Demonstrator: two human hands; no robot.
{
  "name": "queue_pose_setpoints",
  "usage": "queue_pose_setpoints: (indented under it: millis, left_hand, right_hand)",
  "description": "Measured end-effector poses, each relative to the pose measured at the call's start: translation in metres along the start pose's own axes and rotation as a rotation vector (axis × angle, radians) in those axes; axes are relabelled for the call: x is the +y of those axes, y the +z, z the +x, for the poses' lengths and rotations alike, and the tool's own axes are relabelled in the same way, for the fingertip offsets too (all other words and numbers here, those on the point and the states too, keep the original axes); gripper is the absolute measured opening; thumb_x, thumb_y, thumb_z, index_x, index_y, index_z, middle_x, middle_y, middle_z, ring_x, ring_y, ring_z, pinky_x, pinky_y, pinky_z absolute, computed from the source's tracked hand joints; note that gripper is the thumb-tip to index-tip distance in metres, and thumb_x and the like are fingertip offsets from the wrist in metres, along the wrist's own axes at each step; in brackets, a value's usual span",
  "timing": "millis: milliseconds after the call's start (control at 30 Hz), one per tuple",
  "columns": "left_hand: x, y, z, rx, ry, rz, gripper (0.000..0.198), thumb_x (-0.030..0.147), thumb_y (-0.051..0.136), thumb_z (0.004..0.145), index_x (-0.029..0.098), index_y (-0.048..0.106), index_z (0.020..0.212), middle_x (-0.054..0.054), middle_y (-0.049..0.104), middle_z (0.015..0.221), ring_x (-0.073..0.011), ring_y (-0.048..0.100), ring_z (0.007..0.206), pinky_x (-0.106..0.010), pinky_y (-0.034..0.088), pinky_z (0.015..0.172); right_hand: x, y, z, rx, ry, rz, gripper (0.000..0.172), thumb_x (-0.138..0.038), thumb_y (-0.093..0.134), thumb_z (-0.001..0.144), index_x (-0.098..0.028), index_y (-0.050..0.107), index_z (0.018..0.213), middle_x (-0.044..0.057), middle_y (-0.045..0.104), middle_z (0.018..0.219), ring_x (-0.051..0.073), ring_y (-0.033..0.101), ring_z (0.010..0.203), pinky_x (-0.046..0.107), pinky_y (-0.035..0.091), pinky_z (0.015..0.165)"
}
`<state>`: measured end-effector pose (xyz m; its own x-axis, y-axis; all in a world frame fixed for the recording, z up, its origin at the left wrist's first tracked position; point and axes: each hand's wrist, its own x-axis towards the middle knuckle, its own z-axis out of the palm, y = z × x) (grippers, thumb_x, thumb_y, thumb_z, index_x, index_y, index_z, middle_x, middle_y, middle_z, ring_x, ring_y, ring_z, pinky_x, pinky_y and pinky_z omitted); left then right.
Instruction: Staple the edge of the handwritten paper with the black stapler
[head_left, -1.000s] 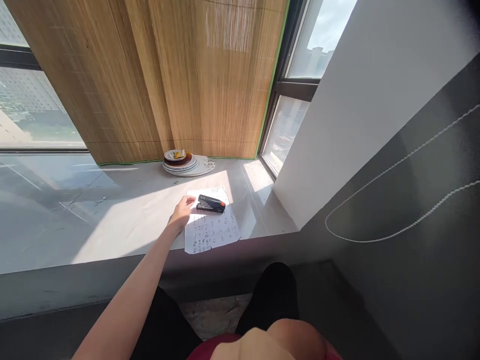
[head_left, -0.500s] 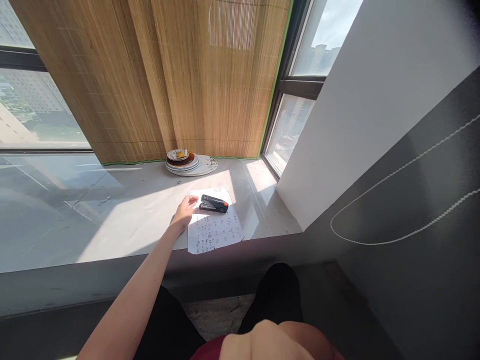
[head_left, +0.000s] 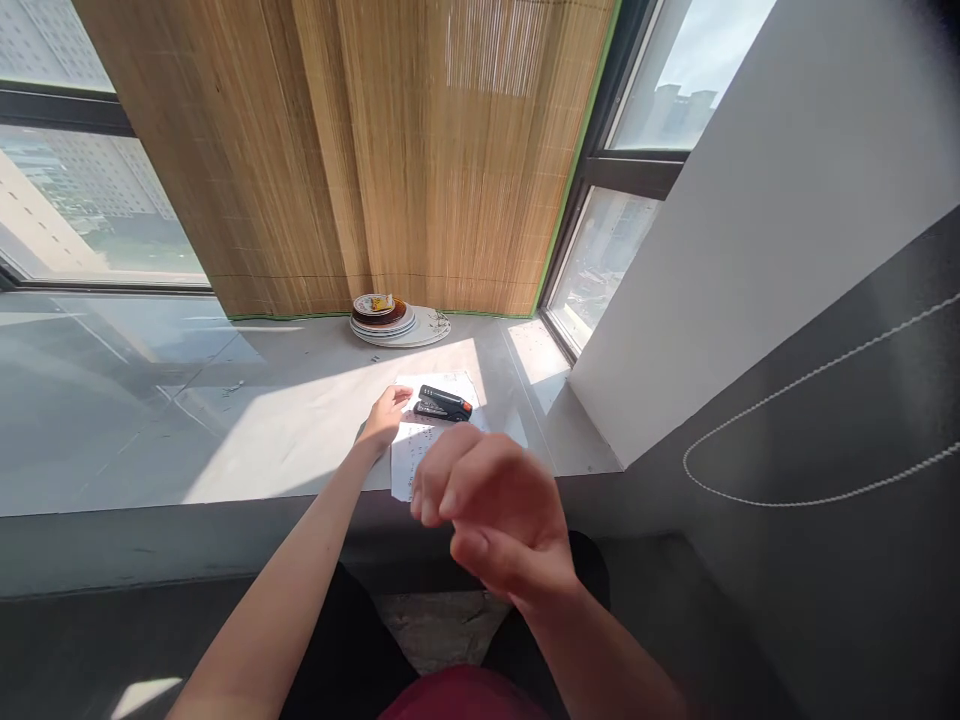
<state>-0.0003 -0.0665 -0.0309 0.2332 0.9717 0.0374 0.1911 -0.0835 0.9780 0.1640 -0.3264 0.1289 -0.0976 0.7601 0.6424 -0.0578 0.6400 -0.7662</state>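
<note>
A black stapler (head_left: 442, 403) with an orange-red patch at its right end lies on a sheet of paper (head_left: 409, 462) with rows of handwriting. The paper rests on a pale window ledge, its near edge reaching over the front. My left hand (head_left: 388, 414) lies at the sheet's left edge, fingers stretched towards the stapler and just short of it. In the foreground my right hand (head_left: 499, 505) is raised, fingers loosely bent, thumb apart, and nothing shows in it. It hides the lower right of the paper.
A stack of plates (head_left: 386, 322) stands at the back of the ledge (head_left: 285, 430), below a bamboo blind (head_left: 390, 160). A white wall (head_left: 697, 230) slants up at the right, and a looped white cord (head_left: 795, 385) hangs before the dark panel.
My right hand has risen from the bottom edge to in front of the paper. The view has shifted slightly; my left hand, the paper and the stapler keep their places.
</note>
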Motion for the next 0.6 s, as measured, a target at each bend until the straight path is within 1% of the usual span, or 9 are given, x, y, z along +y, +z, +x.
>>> queue_pose_setpoints:
  millis: [67, 100, 200, 233, 267, 300, 367, 467, 600]
  left_hand:
    - [0.007, 0.001, -0.004, 0.001, -0.006, 0.004, 0.035, 0.022, 0.066, 0.091, 0.024, 0.067, 0.126, -0.013, 0.068, 0.154, -0.0317, 0.061, 0.151, -0.048, 0.049, 0.128]
    - [0.009, 0.001, -0.005, 0.000, -0.004, -0.002, 0.034, 0.023, 0.067, 0.091, 0.025, 0.069, 0.124, -0.013, 0.069, 0.154, -0.0326, 0.061, 0.151, -0.048, 0.050, 0.128]
    - [0.013, 0.001, -0.007, 0.003, 0.025, -0.043, 0.031, 0.024, 0.068, 0.089, 0.027, 0.071, 0.119, -0.014, 0.070, 0.150, -0.0334, 0.061, 0.151, -0.048, 0.048, 0.129]
    - [0.014, 0.001, -0.007, 0.005, 0.030, -0.054, 0.030, 0.024, 0.068, 0.089, 0.026, 0.072, 0.118, -0.014, 0.071, 0.148, -0.0331, 0.061, 0.150, -0.047, 0.047, 0.130]
    - [0.014, 0.001, -0.006, 0.008, 0.030, -0.064, 0.029, 0.025, 0.067, 0.089, 0.026, 0.072, 0.118, -0.014, 0.071, 0.147, -0.0329, 0.062, 0.149, -0.047, 0.046, 0.130]
    - [0.014, 0.000, -0.006, 0.010, 0.026, -0.073, 0.028, 0.026, 0.068, 0.089, 0.025, 0.071, 0.117, -0.015, 0.072, 0.146, -0.0328, 0.063, 0.148, -0.046, 0.046, 0.130]
    - [0.014, 0.000, -0.006, 0.008, 0.018, -0.093, 0.027, 0.028, 0.068, 0.090, 0.024, 0.071, 0.116, -0.016, 0.072, 0.145, -0.0334, 0.063, 0.147, -0.046, 0.047, 0.130]
    - [0.013, 0.000, -0.006, -0.005, 0.052, -0.140, 0.024, 0.034, 0.066, 0.095, 0.022, 0.072, 0.115, -0.016, 0.073, 0.140, -0.0346, 0.064, 0.145, -0.046, 0.048, 0.129]
    - [0.013, 0.001, -0.009, 0.002, 0.070, -0.157, 0.030, 0.048, 0.058, 0.106, 0.022, 0.073, 0.110, -0.015, 0.076, 0.133, -0.0335, 0.066, 0.143, -0.042, 0.048, 0.127]
  right_hand:
    - [0.048, -0.018, 0.031, 0.234, 0.142, -0.285, 0.021, -0.048, 0.067, 0.105, -0.030, 0.073, 0.115, 0.007, 0.070, 0.104, 0.026, 0.065, 0.099, 0.044, 0.059, 0.090]
    - [0.074, -0.028, 0.040, 0.302, 0.224, -0.441, 0.022, -0.045, 0.068, 0.103, -0.028, 0.072, 0.117, 0.009, 0.070, 0.111, 0.028, 0.065, 0.105, 0.046, 0.059, 0.093]
    - [0.145, -0.058, 0.045, 0.338, 0.423, -0.786, 0.039, -0.042, 0.079, 0.091, -0.022, 0.069, 0.124, 0.018, 0.067, 0.130, 0.038, 0.059, 0.126, 0.055, 0.057, 0.101]
    - [0.164, -0.065, 0.041, 0.304, 0.464, -0.835, 0.046, -0.042, 0.081, 0.089, -0.022, 0.067, 0.129, 0.018, 0.067, 0.132, 0.040, 0.058, 0.129, 0.056, 0.057, 0.101]
    - [0.179, -0.071, 0.037, 0.271, 0.478, -0.856, 0.048, -0.041, 0.081, 0.089, -0.022, 0.067, 0.131, 0.017, 0.068, 0.130, 0.040, 0.060, 0.127, 0.055, 0.057, 0.101]
    - [0.191, -0.075, 0.033, 0.234, 0.475, -0.863, 0.046, -0.040, 0.080, 0.090, -0.022, 0.067, 0.131, 0.016, 0.069, 0.126, 0.038, 0.063, 0.122, 0.052, 0.058, 0.099]
    - [0.207, -0.079, 0.028, 0.178, 0.442, -0.859, 0.033, -0.036, 0.074, 0.094, -0.023, 0.069, 0.124, 0.012, 0.070, 0.118, 0.032, 0.068, 0.109, 0.046, 0.059, 0.091]
    - [0.219, -0.083, 0.030, 0.152, 0.400, -0.844, 0.018, -0.028, 0.069, 0.094, -0.023, 0.073, 0.111, 0.009, 0.073, 0.110, 0.028, 0.070, 0.096, 0.040, 0.058, 0.083]
    - [0.226, -0.089, 0.035, 0.193, 0.375, -0.767, 0.022, -0.026, 0.066, 0.092, -0.023, 0.076, 0.112, 0.011, 0.078, 0.112, 0.029, 0.073, 0.101, 0.043, 0.060, 0.090]
